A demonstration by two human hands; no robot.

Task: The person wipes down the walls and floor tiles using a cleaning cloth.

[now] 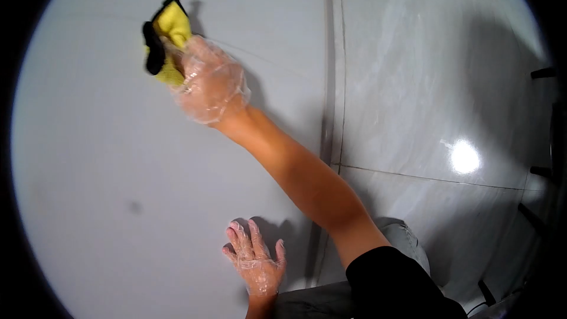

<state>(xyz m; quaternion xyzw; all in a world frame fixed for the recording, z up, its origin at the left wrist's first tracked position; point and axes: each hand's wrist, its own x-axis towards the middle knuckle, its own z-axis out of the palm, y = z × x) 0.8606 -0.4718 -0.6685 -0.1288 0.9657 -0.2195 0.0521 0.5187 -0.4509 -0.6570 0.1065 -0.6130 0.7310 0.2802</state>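
Note:
My right hand, in a clear plastic glove, is closed around a yellow cloth with black edging, over the upper part of a smooth grey surface. Part of the cloth folds up and sticks out past my fingers, which are mostly hidden behind the back of the hand. Lower down, my left hand rests flat on the same surface near its edge. It wears a clear glove too, with fingers spread and nothing held.
Along the right side runs the edge of the grey surface, with pale tiled floor beyond it. Dark legs of some furniture show at the far right. My knee in grey trousers is beside the edge.

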